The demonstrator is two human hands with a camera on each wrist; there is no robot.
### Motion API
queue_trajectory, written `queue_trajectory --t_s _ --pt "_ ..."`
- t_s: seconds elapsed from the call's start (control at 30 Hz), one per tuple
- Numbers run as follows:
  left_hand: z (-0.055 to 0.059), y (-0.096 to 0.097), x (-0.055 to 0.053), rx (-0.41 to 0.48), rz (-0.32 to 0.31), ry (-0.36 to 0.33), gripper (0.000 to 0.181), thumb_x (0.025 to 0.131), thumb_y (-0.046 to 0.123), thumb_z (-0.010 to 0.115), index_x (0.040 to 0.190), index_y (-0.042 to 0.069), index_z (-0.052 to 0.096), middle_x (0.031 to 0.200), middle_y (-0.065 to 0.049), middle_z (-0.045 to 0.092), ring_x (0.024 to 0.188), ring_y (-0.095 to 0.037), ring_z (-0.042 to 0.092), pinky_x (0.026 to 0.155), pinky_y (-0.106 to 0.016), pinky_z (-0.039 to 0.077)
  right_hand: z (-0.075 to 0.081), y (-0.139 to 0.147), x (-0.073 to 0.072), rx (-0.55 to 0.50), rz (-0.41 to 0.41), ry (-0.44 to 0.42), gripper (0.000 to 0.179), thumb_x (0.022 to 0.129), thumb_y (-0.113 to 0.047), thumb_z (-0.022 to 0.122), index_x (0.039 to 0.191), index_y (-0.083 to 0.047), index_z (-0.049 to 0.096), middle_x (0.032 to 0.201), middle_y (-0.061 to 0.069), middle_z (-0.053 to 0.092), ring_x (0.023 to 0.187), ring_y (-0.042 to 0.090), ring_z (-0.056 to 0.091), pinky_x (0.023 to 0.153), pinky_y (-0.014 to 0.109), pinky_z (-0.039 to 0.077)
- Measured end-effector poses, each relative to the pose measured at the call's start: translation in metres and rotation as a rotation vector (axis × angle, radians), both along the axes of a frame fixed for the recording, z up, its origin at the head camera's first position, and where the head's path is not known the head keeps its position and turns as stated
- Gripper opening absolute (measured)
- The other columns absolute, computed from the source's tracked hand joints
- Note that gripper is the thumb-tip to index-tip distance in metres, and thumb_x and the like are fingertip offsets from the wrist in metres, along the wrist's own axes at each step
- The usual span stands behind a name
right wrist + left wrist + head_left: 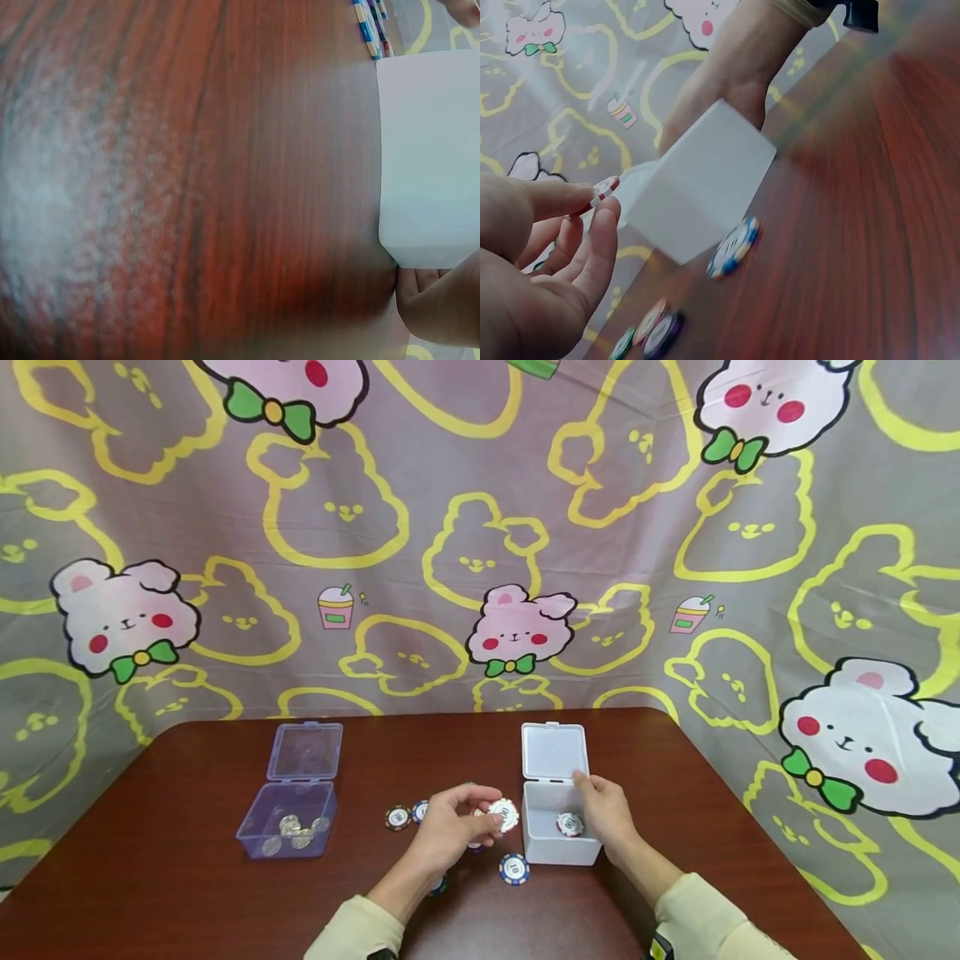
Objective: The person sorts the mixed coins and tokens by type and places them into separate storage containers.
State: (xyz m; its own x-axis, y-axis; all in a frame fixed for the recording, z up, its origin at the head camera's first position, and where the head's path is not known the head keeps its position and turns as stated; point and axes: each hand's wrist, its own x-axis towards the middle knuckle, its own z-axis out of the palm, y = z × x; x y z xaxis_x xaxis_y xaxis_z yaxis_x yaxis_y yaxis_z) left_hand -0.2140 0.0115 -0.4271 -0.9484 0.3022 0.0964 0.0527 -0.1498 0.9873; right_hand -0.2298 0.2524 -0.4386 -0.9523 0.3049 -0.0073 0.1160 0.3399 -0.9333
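Observation:
My left hand (pixel 444 828) pinches a white-and-red poker chip (pixel 506 815) between thumb and fingers, just left of an opened white plastic box (pixel 558 853). In the left wrist view the pinched chip (pixel 605 189) is seen nearly edge-on. On the box's right side, my right hand (pixel 611 814) holds the wall, thumb at the rim near the hinge; the right wrist view shows its fingers (pixel 429 279) against the outer side. Inside lies a white-and-red chip (pixel 570 824). A blue-and-white chip (pixel 514 869) lies on the table by the box's front left corner.
Farther left stands an opened translucent purple box (pixel 306 752) with several silvery coins (pixel 302 838). More chips lie around my left hand, including a dark one (pixel 397 817) and a blue one (pixel 420 811); the hand partly covers others. A patterned cloth (pixel 420 443) hangs behind the brown table (pixel 187 902).

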Motion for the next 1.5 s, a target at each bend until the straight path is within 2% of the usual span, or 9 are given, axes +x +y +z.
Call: queue_trajectory --t_s 0.13,0.23,0.47,0.63,0.93,1.17,1.5 --pt "0.005 0.019 -0.003 0.048 -0.012 -0.011 0.033 0.084 -0.009 0.071 0.117 -0.012 0.064 0.086 -0.009 0.061 0.066 -0.017 0.068 0.063 -0.029 0.059 0.000 0.000 0.000 0.002 0.002 0.005 0.042 0.106 -0.031 0.050 0.093 0.005 0.067 0.080 0.006 0.055 0.086 0.023 0.046 0.072 0.035 0.036" --pt "0.009 0.031 -0.005 0.074 -0.009 -0.031 0.033 0.084 -0.009 0.071 0.116 -0.012 0.064 0.086 -0.008 0.062 0.068 -0.017 0.068 0.068 -0.035 0.060 0.001 -0.001 0.000 0.007 0.010 0.010 0.042 0.106 -0.031 0.050 0.089 0.004 0.067 0.079 0.006 0.056 0.085 0.022 0.046 0.072 0.034 0.036" --pt "0.014 0.047 -0.010 0.159 -0.038 -0.087 0.034 0.087 -0.010 0.069 0.119 -0.017 0.060 0.084 -0.007 0.060 0.068 -0.016 0.068 0.069 -0.031 0.060 0.002 -0.004 0.000 0.030 0.001 0.010 0.041 0.105 -0.029 0.051 0.092 0.006 0.068 0.079 0.006 0.056 0.083 0.022 0.047 0.070 0.034 0.037" --pt "0.014 0.050 -0.010 0.195 -0.068 -0.117 0.035 0.090 -0.010 0.067 0.122 -0.019 0.057 0.090 -0.012 0.065 0.073 -0.018 0.071 0.072 -0.032 0.060 0.002 -0.006 -0.001 0.043 -0.003 0.005 0.042 0.105 -0.031 0.051 0.101 0.007 0.069 0.089 0.010 0.064 0.089 0.025 0.051 0.075 0.034 0.040" --pt "0.010 0.042 -0.006 0.128 -0.051 -0.117 0.032 0.092 -0.004 0.067 0.120 -0.016 0.059 0.088 -0.011 0.066 0.071 -0.021 0.072 0.068 -0.034 0.061 0.003 -0.006 -0.001 0.035 0.015 0.010 0.045 0.106 -0.031 0.049 0.107 0.010 0.068 0.098 0.016 0.068 0.099 0.030 0.056 0.084 0.040 0.042" --pt "0.003 0.034 -0.003 0.079 -0.032 -0.108 0.030 0.091 -0.001 0.069 0.118 -0.013 0.061 0.087 -0.009 0.067 0.066 -0.018 0.069 0.062 -0.033 0.060 0.002 -0.003 0.000 0.024 0.007 -0.003 0.045 0.106 -0.032 0.049 0.111 0.010 0.067 0.109 0.019 0.066 0.108 0.031 0.053 0.095 0.046 0.040" --pt "-0.009 0.011 0.001 -0.082 0.010 -0.049 0.029 0.087 0.001 0.070 0.113 -0.010 0.066 0.085 -0.006 0.066 0.065 -0.018 0.068 0.055 -0.032 0.059 0.001 -0.001 0.002 0.000 0.015 -0.007 0.046 0.106 -0.032 0.048 0.112 0.010 0.065 0.111 0.021 0.065 0.109 0.032 0.052 0.098 0.048 0.038"
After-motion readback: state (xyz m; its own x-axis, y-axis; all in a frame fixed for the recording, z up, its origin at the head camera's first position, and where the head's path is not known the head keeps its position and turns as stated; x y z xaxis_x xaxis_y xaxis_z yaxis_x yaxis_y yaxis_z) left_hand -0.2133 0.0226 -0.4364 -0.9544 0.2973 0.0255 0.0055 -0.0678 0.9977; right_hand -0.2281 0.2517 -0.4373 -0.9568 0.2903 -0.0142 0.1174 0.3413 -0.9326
